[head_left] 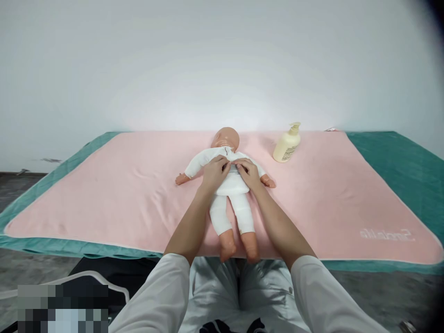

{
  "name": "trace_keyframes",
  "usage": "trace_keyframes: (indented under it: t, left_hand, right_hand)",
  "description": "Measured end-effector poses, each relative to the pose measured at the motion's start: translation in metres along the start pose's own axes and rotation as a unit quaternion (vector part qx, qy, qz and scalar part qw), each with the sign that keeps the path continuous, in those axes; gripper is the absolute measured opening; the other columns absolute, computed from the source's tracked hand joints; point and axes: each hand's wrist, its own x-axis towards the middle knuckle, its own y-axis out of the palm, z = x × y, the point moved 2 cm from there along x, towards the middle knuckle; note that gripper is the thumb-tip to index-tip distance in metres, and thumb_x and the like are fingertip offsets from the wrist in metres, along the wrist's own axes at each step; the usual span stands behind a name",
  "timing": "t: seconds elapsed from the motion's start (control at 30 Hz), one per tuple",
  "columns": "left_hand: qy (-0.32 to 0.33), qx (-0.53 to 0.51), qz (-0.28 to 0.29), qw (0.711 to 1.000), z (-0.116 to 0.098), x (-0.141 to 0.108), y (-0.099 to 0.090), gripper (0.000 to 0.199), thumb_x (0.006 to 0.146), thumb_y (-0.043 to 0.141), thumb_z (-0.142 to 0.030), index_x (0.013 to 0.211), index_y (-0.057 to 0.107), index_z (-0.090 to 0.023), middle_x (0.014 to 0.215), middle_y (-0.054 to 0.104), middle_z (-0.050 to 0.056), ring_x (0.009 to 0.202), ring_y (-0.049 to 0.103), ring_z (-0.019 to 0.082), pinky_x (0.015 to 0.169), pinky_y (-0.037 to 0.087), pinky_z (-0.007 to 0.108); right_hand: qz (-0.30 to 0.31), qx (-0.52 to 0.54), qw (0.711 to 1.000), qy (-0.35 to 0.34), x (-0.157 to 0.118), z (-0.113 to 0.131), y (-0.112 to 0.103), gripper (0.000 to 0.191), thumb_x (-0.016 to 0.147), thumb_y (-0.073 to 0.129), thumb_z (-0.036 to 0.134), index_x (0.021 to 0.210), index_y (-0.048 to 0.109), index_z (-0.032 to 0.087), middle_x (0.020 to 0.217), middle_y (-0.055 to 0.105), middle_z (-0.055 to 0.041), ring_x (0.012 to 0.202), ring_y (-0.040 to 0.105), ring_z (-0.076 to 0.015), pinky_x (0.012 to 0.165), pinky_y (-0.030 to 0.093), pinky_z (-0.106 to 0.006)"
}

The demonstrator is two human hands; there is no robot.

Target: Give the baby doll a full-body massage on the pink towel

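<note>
A baby doll in a white top and white leggings (218,215) lies on its back on a pink mat (329,199), head toward the wall and bare feet at the near edge. On its upper chest rest my left hand (215,172) and my right hand (248,170), side by side with their fingertips nearly meeting. The fingers of each are bent, thumb close to the index finger, at the white top's front. Whether cloth is pinched between them is too small to tell.
A cream pump bottle (286,145) stands on the mat to the right of the doll's head. Green cloth (405,162) shows around the mat. Behind rises a pale wall (222,60). A white curved frame (86,275) is at the lower left.
</note>
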Motion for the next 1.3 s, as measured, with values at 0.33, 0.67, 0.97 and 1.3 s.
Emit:
trace_keyframes:
  t: [0.33,0.67,0.97,1.3]
  left_hand:
    - [0.028,-0.059,-0.049,0.997,0.0089,-0.0042,-0.0030,0.025,0.097,0.046,-0.030,0.093,0.067,-0.017,0.098,0.068,0.007,0.098,0.061,0.020,0.092,0.049,0.037]
    - [0.042,0.006,-0.047,0.998,0.0109,-0.0035,0.0017,0.031,0.098,0.046,-0.036,0.109,0.068,-0.018,0.114,0.070,0.006,0.111,0.054,0.024,0.103,0.043,0.041]
    - [0.022,0.006,-0.013,1.000,0.0088,-0.0028,0.0031,0.032,0.099,0.043,-0.038,0.107,0.067,-0.018,0.112,0.071,0.006,0.110,0.056,0.024,0.102,0.043,0.040]
    - [0.050,0.000,-0.048,0.998,0.0104,-0.0056,0.0038,0.033,0.098,0.043,-0.038,0.116,0.063,-0.018,0.122,0.066,0.009,0.120,0.053,0.024,0.107,0.042,0.044]
  right_hand:
    - [0.013,-0.019,1.000,-0.002,-0.0022,0.0030,-0.0005,0.030,0.095,0.049,0.039,0.115,0.069,0.028,0.115,0.067,-0.0068,0.114,0.059,-0.0230,0.104,0.047,-0.046]
    - [0.028,-0.042,0.999,-0.011,-0.0032,0.0053,-0.0003,0.038,0.098,0.043,0.046,0.123,0.064,0.029,0.130,0.062,-0.0061,0.127,0.052,-0.0220,0.114,0.039,-0.046]
    - [0.057,-0.053,0.997,0.013,-0.0010,0.0039,0.0002,0.039,0.097,0.043,0.050,0.119,0.065,0.026,0.121,0.068,-0.0067,0.121,0.056,-0.0234,0.110,0.041,-0.046]
    - [0.056,-0.049,0.997,-0.005,-0.0007,0.0066,-0.0013,0.043,0.097,0.042,0.050,0.127,0.061,0.025,0.132,0.061,-0.0086,0.128,0.052,-0.0224,0.114,0.038,-0.046]
